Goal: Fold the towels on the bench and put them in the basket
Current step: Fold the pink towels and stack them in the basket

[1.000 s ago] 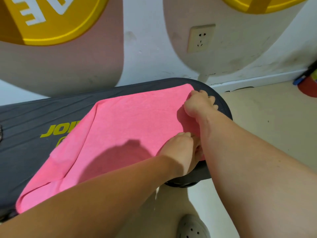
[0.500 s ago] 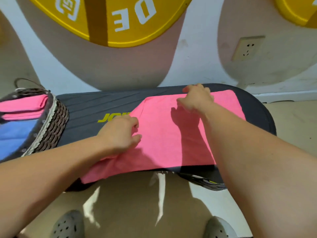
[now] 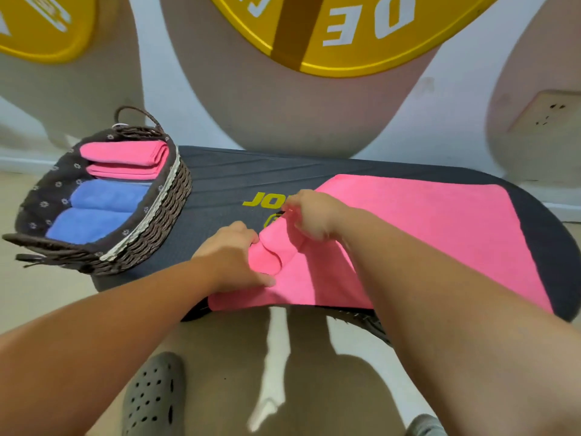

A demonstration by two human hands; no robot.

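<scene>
Gripping pink towel (image 3: 424, 228) edge: left hand (image 3: 231, 256), right hand (image 3: 311, 215).

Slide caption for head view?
Left hand and right hand grip pink towel on bench; basket holds four folded towels.

Probably a gym or workout room: padded black tabletop (image 3: 220, 180) with yellow logo, big yellow lettered discs (image 3: 361, 61) overhead, wall socket (image 3: 547, 111), scuffed white wall (image 3: 157, 89), bare floor (image 3: 41, 287).

pink towel (image 3: 424, 234), dark grey bench (image 3: 239, 180), brown basket (image 3: 157, 228)
</scene>
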